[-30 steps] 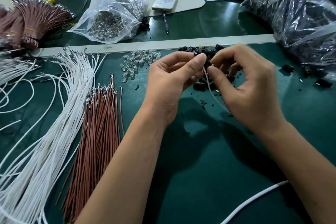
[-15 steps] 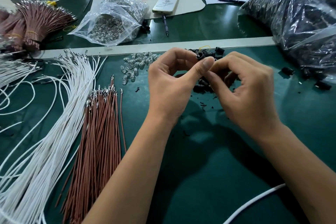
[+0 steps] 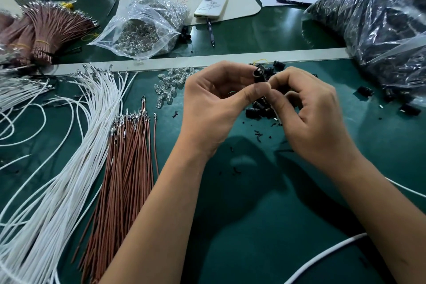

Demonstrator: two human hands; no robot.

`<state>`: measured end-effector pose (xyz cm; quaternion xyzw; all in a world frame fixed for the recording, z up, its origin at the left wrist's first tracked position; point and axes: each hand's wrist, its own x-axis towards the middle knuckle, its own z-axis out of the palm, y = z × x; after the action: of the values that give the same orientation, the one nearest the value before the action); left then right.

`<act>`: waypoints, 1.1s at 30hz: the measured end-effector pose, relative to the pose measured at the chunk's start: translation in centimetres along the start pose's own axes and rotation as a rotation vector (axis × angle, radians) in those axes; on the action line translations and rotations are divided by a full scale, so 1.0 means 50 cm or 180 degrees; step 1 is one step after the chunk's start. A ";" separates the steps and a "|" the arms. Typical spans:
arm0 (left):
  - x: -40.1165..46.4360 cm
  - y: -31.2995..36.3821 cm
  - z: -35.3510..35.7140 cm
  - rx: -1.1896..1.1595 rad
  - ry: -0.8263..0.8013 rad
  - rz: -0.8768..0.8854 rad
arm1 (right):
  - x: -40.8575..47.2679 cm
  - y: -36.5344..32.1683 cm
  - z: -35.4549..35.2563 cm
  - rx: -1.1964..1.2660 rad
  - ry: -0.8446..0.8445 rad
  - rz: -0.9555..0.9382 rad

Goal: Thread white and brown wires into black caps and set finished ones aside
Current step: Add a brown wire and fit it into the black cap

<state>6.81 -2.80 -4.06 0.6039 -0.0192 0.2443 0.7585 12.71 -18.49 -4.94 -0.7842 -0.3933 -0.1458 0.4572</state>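
Black plastic is what both hands meet on: one black cap (image 3: 258,74) stands just above the fingertips, its round open mouth turned toward the camera. The left hand (image 3: 216,108) pinches it from below between thumb and curled fingers. The right hand (image 3: 306,117) has its thumb and forefinger closed narrowly, right against the left thumb, directly under the cap. I judge that it holds a thin wire there, but the wire itself is almost hidden; only a short pale piece shows below the right thumb, so I cannot say whether it is white or brown.

The relation that matters: the cap lies above the pinch of the right hand, and its long axis seems to run from the fingers up and toward the viewer. The wire must therefore travel upward along this axis, and the right hand is the nearer one to feed it.

Behind the cap lies the loose pile of black caps (image 3: 259,109). To the left of the cap, well apart, the brown wires (image 3: 129,157) lie, and beyond them the white wires (image 3: 76,145). Both bundles rest on the green mat (image 3: 253,226).
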 end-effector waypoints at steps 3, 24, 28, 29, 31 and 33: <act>-0.003 0.001 0.006 0.0094 0.0013 0.0100 | 0.000 -0.002 0.001 0.0094 -0.0034 0.0018; -0.006 0.007 0.015 0.0215 -0.0132 0.0268 | 0.003 -0.008 -0.008 -0.0109 0.0371 -0.0189; -0.006 0.007 0.016 0.0222 -0.0117 0.0268 | 0.001 -0.007 -0.008 -0.0068 0.0375 -0.0216; -0.006 0.008 0.016 0.0217 -0.0121 0.0266 | 0.001 -0.007 -0.008 -0.0059 0.0380 -0.0217; -0.006 0.007 0.016 0.0189 -0.0121 0.0268 | 0.001 -0.005 -0.008 -0.0052 0.0384 -0.0212; -0.006 0.006 0.016 0.0170 -0.0122 0.0280 | 0.002 -0.003 -0.008 -0.0053 0.0392 -0.0214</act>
<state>6.63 -3.58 -3.65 0.6270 -0.0538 0.2662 0.7301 12.70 -18.74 -4.55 -0.7638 -0.3895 -0.2122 0.4689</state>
